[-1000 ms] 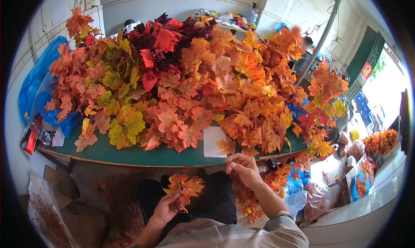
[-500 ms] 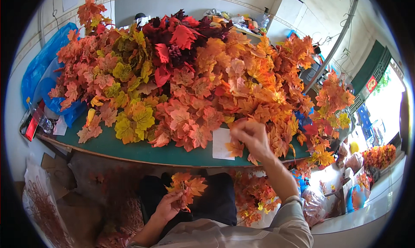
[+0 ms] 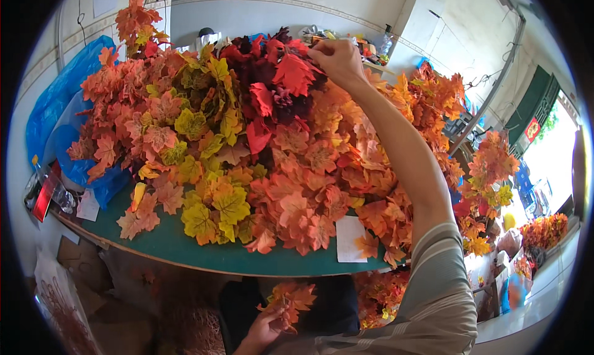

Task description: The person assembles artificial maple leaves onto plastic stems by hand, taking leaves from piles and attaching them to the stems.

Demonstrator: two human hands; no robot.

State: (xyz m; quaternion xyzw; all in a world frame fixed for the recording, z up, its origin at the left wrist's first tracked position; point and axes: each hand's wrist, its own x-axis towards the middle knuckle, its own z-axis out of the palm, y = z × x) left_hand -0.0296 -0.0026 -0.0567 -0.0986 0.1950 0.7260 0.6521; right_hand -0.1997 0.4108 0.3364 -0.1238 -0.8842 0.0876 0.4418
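Down near my lap, my left hand [image 3: 266, 326] grips a small bunch of orange artificial maple leaves [image 3: 296, 298] by its base. My right arm stretches across the table to the far side of a big leaf heap. There my right hand [image 3: 339, 61] has its fingers pinched together beside the red maple leaves [image 3: 294, 73]; what lies between the fingertips is hidden. Dark burgundy leaves [image 3: 288, 104] surround the red ones. Yellow-green leaves [image 3: 232, 203] lie to their left, and coral-pink leaves [image 3: 297, 209] spread along the front.
The heap covers most of a green table [image 3: 291, 262] with a curved front edge. A white paper [image 3: 350, 238] lies at that edge. Blue plastic bags [image 3: 46, 107] and a clear bottle [image 3: 59, 191] are at the left. A slanted metal pole [image 3: 495, 89] rises at the right.
My right hand has gone from above the white paper to the heap's far side, by the red leaves. My left hand still holds the orange bunch. The view has shifted.
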